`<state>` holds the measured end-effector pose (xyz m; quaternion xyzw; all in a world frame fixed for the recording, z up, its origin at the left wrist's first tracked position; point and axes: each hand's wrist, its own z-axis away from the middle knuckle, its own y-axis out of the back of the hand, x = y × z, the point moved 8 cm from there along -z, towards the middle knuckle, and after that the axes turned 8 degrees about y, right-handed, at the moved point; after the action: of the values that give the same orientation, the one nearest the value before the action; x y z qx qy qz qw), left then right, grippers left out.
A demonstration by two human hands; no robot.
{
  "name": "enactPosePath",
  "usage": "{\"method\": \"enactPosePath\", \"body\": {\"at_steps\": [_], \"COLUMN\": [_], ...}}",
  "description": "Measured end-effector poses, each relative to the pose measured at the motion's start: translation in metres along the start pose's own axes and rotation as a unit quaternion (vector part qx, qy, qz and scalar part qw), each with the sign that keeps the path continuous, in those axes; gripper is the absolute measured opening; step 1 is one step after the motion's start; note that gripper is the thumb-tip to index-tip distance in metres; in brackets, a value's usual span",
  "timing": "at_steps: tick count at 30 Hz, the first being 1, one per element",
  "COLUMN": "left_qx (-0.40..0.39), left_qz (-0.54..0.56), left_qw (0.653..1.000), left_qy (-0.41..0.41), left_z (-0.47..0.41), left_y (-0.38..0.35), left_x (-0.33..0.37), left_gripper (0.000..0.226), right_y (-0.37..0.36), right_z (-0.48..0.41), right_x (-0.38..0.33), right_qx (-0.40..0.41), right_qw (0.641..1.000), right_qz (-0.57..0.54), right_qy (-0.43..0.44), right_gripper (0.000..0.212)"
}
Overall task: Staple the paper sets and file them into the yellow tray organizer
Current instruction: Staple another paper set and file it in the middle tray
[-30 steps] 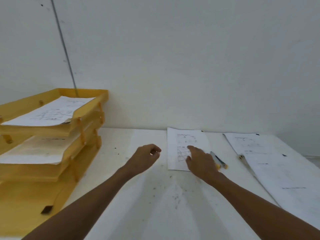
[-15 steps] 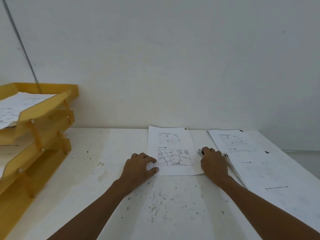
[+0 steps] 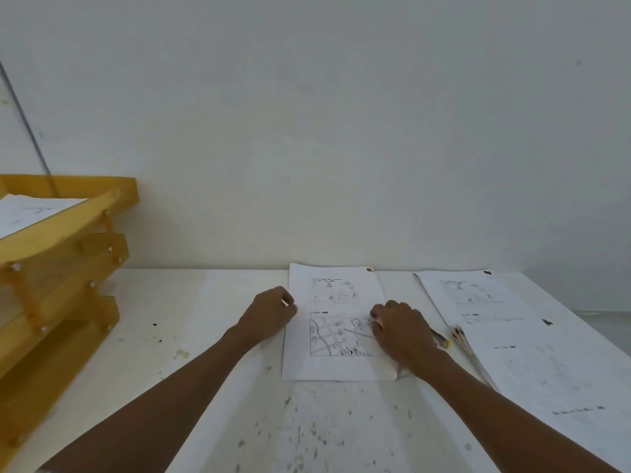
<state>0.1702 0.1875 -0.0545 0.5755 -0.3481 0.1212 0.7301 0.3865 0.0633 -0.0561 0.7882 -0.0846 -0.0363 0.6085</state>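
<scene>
Dim, flat light leaves the plain white wall [image 3: 341, 131] greenish-grey, with only weak, soft-edged shadows and no glare. The stacked yellow plastic tray organizer [image 3: 68, 254] smears with blur and wide-angle stretch at the left edge. Print on the white paper sheet [image 3: 334, 302] looks soft.

Both forearms stretch forward, left hand [image 3: 269, 315] and right hand [image 3: 399, 327] knuckles-up, fingers curled

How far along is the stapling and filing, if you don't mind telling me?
Done: sheets already lie in the top tier of the yellow tray organizer. In hand: the left hand is at the left edge of the centre paper set, the right hand rests on it; whether it is stapled cannot be told. Left: filing that set, plus the stack of papers on the right.
</scene>
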Motion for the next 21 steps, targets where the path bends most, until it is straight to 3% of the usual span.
{"method": "enactPosePath", "body": {"at_steps": [3, 6, 10, 13, 17, 21], "left_qx": [0.022, 0.047, 0.085, 0.076, 0.045, 0.025], "left_qz": [0.029, 0.063, 0.129, 0.142, 0.136, 0.209], "left_qw": [0.999, 0.995, 0.983, 0.978, 0.976, 0.964], "left_qy": [0.03, 0.057, 0.103, 0.133, 0.162, 0.163], "left_z": [-0.036, -0.065, -0.095, -0.112, -0.121, -0.123], "left_y": [0.0, -0.001, 0.0, -0.002, -0.006, -0.01], "left_x": [0.004, 0.009, 0.012, 0.018, 0.022, 0.027], "left_gripper": [0.03, 0.006, 0.035, 0.014, 0.024, 0.02], "right_y": [-0.004, -0.008, -0.011, -0.011, -0.009, -0.006], "right_z": [-0.004, -0.006, -0.007, -0.007, -0.007, -0.006], "right_x": [0.007, 0.011, 0.01, 0.011, 0.01, 0.011], "right_qx": [-0.018, -0.021, -0.02, -0.018, -0.023, -0.026], "right_qw": [0.999, 0.998, 0.997, 0.997, 0.997, 0.997], "right_qz": [-0.037, -0.065, -0.069, -0.079, -0.078, -0.078], "right_qy": [-0.005, -0.008, -0.004, -0.006, -0.006, -0.006], "right_gripper": [0.028, 0.028, 0.029, 0.028, 0.027, 0.026]}}
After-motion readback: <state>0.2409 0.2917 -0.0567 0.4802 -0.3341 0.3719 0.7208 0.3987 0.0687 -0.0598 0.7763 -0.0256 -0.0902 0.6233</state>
